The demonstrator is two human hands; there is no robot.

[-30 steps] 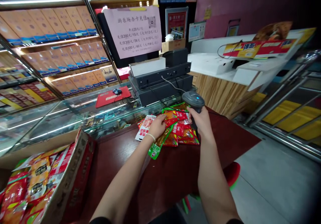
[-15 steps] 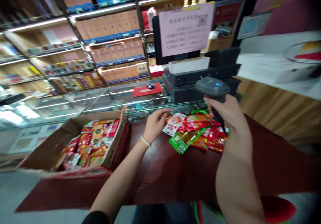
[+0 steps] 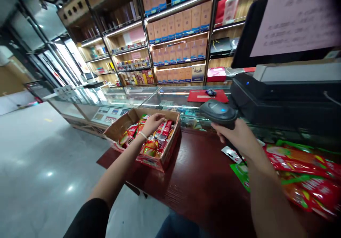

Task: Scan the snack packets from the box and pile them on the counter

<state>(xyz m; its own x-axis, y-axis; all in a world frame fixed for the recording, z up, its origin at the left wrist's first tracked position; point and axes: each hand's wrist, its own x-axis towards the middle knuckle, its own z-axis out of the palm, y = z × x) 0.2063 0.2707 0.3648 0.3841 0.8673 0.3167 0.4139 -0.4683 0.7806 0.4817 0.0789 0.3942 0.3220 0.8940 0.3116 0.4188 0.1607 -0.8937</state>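
Observation:
My left hand (image 3: pixel 152 122) reaches into a cardboard box (image 3: pixel 160 161) full of red and orange snack packets (image 3: pixel 157 142) at the left end of the dark red table (image 3: pixel 202 184); its fingers curl down over the packets, and whether they grip one is hidden. My right hand (image 3: pixel 237 136) is wrapped round the handle of a black barcode scanner (image 3: pixel 218 112) with a blue light, held above the table. A pile of red and green snack packets (image 3: pixel 301 176) lies on the table to the right, beside my right forearm.
A glass display counter (image 3: pixel 128 96) runs behind the table, with a red mouse pad and mouse (image 3: pixel 207 95) on it. A black till with a pink notice (image 3: pixel 295 17) stands at the right. Shelves of boxed goods (image 3: pixel 178 28) fill the back wall. Grey floor (image 3: pixel 34 167) lies left.
My left hand has left the packet pile and moved left into the cardboard box. The view has swung left. My right hand still holds the scanner.

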